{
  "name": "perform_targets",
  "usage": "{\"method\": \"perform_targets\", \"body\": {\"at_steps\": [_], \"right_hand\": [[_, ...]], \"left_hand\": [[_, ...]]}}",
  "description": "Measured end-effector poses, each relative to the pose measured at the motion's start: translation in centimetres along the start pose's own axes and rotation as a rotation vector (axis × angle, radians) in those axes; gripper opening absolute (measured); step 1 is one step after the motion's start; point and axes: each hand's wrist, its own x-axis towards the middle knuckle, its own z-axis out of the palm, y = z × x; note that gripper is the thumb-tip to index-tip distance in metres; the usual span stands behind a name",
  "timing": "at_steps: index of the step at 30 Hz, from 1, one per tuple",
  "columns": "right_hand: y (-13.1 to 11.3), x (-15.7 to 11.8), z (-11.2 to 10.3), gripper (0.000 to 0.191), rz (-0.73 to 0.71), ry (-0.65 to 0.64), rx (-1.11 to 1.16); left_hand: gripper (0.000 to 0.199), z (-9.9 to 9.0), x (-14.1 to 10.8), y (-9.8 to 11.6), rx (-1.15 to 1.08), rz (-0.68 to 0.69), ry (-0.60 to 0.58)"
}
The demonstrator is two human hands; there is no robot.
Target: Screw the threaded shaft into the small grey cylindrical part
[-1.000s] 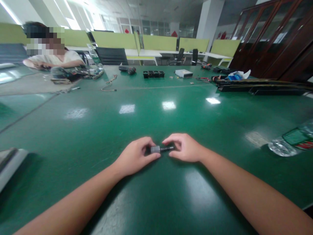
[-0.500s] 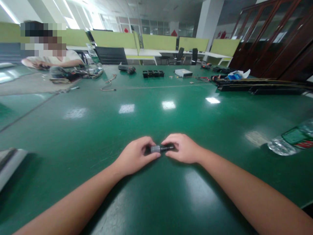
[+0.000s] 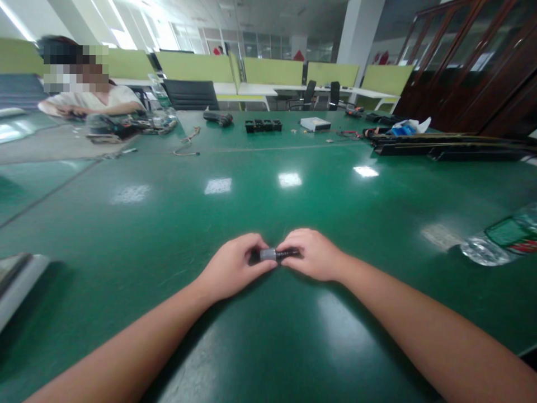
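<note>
Just above the green table (image 3: 268,212), a small black and grey cylinder (image 3: 268,255) lies level between my two hands. Its grey band shows in the middle, its right part is dark and ridged, and its exact kind is not clear. Around the left end, the fingers and thumb of my left hand (image 3: 235,266) are closed. My right hand (image 3: 314,254) pinches the ridged right end between thumb and fingers. The fingertips of both hands almost meet at the grey band, and both ends are partly hidden by the fingers.
A water bottle (image 3: 499,240) lies at right; a pale-edged flat object (image 3: 25,285) is at left. Farther back are a black block-shaped part (image 3: 263,126), a silver box (image 3: 314,124), a cable (image 3: 184,146) and long black rails (image 3: 444,148). Another person (image 3: 92,101) sits at far left.
My right thumb and fingertips have shifted slightly left along the cylinder, closer to my left hand. The cylinder sits a touch farther right. Both hands keep their hold.
</note>
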Motion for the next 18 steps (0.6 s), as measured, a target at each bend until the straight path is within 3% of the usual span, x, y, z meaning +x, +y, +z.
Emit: {"method": "perform_targets", "body": {"at_steps": [18], "right_hand": [[0.11,-0.07,-0.28,0.014,0.037,0.011,0.027]], "left_hand": [[0.031,-0.22,-0.06,0.15,0.003,-0.014,-0.015]]}}
